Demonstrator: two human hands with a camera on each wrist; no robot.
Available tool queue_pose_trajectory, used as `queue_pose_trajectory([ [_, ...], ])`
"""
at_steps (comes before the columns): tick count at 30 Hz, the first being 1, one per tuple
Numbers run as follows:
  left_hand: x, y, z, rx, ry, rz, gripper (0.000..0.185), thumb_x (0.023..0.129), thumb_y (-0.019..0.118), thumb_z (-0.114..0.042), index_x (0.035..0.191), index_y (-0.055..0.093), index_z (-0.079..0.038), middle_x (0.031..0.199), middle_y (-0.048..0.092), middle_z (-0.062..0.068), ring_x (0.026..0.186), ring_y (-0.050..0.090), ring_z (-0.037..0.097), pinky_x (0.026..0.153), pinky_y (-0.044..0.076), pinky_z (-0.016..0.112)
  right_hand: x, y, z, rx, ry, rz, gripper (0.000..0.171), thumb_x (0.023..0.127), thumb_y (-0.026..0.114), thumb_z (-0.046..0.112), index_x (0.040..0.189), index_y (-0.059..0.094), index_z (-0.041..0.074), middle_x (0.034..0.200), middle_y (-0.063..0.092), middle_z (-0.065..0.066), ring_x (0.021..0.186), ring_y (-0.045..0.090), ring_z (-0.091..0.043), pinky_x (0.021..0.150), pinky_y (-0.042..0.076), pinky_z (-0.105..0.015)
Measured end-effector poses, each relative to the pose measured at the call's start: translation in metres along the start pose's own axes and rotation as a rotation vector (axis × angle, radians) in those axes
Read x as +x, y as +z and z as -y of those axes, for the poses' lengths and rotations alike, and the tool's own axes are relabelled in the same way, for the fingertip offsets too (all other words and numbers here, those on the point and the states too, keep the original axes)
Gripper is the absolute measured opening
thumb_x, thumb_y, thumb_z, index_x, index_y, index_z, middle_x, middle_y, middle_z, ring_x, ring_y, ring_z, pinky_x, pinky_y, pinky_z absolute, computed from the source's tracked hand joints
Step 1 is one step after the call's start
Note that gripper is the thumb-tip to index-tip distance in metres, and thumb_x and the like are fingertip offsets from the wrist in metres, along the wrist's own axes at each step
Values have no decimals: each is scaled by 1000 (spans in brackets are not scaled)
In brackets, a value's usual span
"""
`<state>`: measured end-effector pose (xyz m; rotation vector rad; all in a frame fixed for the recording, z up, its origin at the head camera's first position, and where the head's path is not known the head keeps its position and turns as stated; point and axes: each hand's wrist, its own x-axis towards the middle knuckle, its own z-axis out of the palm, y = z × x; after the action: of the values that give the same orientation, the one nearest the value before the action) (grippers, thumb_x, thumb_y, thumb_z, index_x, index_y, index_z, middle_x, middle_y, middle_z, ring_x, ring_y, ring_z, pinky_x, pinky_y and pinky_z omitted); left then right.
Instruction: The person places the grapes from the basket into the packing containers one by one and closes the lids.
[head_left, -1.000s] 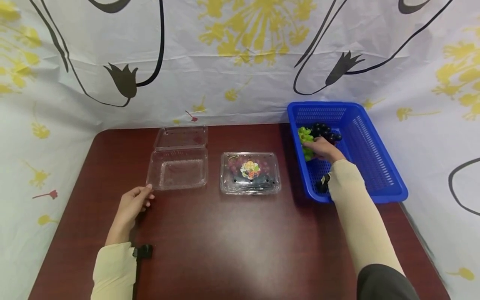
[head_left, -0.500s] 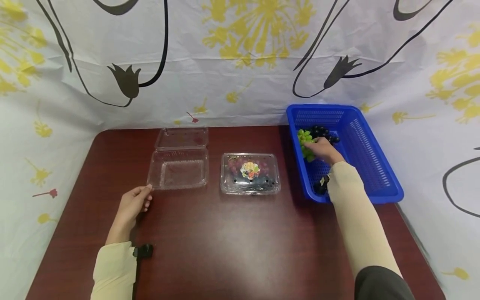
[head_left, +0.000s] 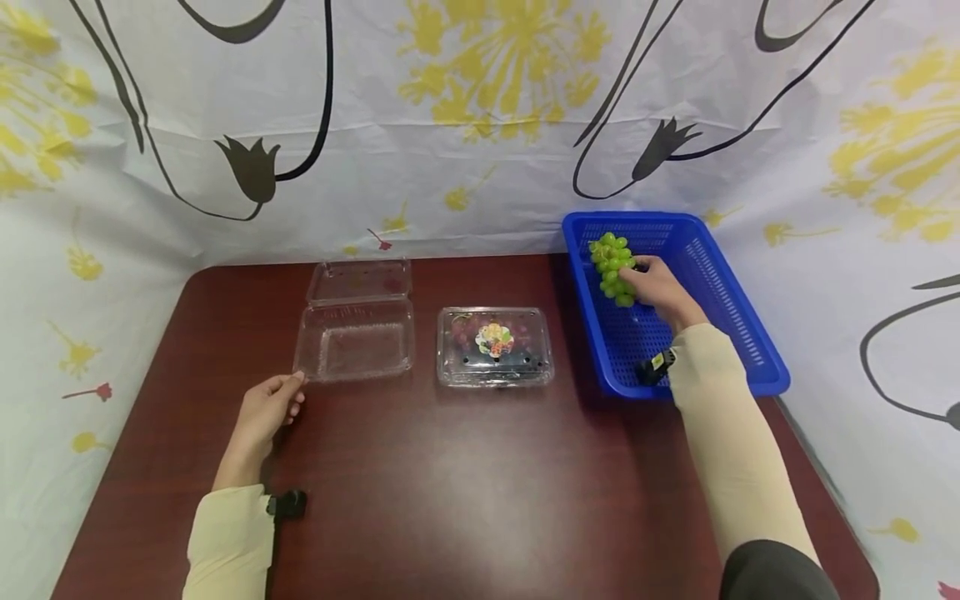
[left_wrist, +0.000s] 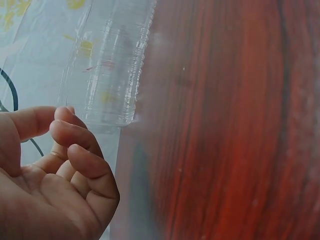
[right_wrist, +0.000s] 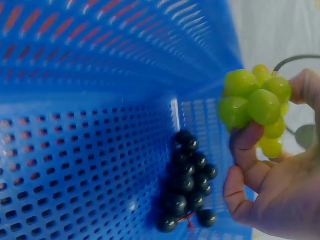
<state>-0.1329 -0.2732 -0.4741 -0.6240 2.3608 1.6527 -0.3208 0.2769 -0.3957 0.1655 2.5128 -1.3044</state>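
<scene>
My right hand (head_left: 649, 280) is inside the blue basket (head_left: 750, 346) and grips a bunch of green grapes (head_left: 612, 268), held up above the basket floor. The right wrist view shows the fingers of that right hand (right_wrist: 257, 187) curled round the green bunch (right_wrist: 255, 106), while a bunch of dark grapes (right_wrist: 191, 184) lies on the basket floor (right_wrist: 75, 130) below. My left hand (head_left: 266, 410) rests on the table, fingers loosely curled and holding nothing, just beside the front left corner of an open clear plastic box (head_left: 355, 335). That box corner (left_wrist: 107, 75) appears close to the left hand (left_wrist: 60, 170).
A shut clear box (head_left: 495, 346) with reddish grapes and a round label stands between the open box and the basket. The dark red table (head_left: 465, 492) is bounded behind and at both sides by a white cloth with yellow and black flowers (head_left: 465, 125).
My right hand has lifted the green grapes off the basket floor, up and toward the far end, away from the dark bunch. The left hand has stayed in place.
</scene>
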Motion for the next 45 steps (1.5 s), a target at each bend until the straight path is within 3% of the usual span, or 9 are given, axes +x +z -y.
queue_pose_trajectory([
  [4, 1, -1, 0, 8, 3, 1, 50, 101, 44, -41, 120, 52, 5, 70, 52, -13, 62, 49, 3, 62, 45, 23, -2, 1, 16, 60, -71, -16, 54, 94, 47, 17, 141, 35, -5, 76, 51, 7, 62, 47, -2, 61, 43, -25],
  [10, 2, -2, 1, 12, 11, -6, 51, 102, 43, -41, 120, 52, 5, 70, 52, -15, 62, 49, 3, 62, 45, 22, -17, 14, 46, 79, -157, -28, 62, 93, 49, 14, 147, 25, -3, 116, 53, -11, 75, 56, 3, 69, 49, -17],
  [14, 3, -2, 4, 0, 12, -14, 49, 102, 44, -40, 118, 53, 5, 69, 52, -14, 62, 49, 3, 62, 45, 22, -28, 25, 68, 97, -227, -13, 62, 93, 50, 12, 147, 23, 0, 118, 57, -19, 78, 60, 2, 71, 49, -19],
  [21, 2, -1, 5, -7, 9, -11, 48, 102, 43, -41, 117, 53, 4, 71, 53, -12, 63, 49, 4, 63, 45, 24, -38, 48, 107, 111, -312, 88, 60, 95, 52, 13, 148, 23, 10, 123, 56, -24, 88, 63, -7, 76, 49, -25],
  [31, 2, -2, 3, -7, 33, -22, 50, 102, 42, -42, 117, 52, 5, 72, 53, -11, 63, 48, 4, 63, 45, 23, -41, 102, 151, 193, -459, 261, 65, 89, 51, -1, 146, 24, 9, 115, 60, -29, 74, 68, -15, 61, 53, -29],
  [37, 3, 4, 3, -52, 23, -25, 48, 102, 44, -40, 119, 52, 5, 72, 53, -13, 63, 50, 2, 60, 46, 23, -41, 141, 166, 92, -556, 335, 67, 87, 54, -2, 146, 25, 9, 111, 60, -22, 79, 65, -18, 66, 54, -31],
  [38, 3, 4, 3, -58, 20, -23, 48, 102, 44, -39, 119, 52, 5, 72, 53, -13, 62, 50, 2, 59, 46, 23, -41, 147, 167, 58, -564, 338, 67, 87, 55, 0, 146, 26, 10, 110, 62, -21, 80, 66, -19, 73, 51, -30],
  [41, 3, 6, 4, -72, 15, -15, 48, 102, 43, -38, 122, 51, 5, 72, 53, -12, 61, 52, 2, 58, 46, 22, -42, 164, 171, -67, -574, 337, 68, 87, 58, 9, 147, 27, 15, 112, 67, -11, 94, 67, -18, 96, 36, -38],
  [45, 3, 7, 4, -77, 17, -9, 48, 102, 43, -36, 123, 50, 7, 72, 52, -13, 61, 52, 1, 57, 46, 22, -45, 181, 176, -197, -607, 329, 69, 85, 61, 17, 146, 28, 18, 123, 64, -6, 113, 60, -16, 99, 20, -42],
])
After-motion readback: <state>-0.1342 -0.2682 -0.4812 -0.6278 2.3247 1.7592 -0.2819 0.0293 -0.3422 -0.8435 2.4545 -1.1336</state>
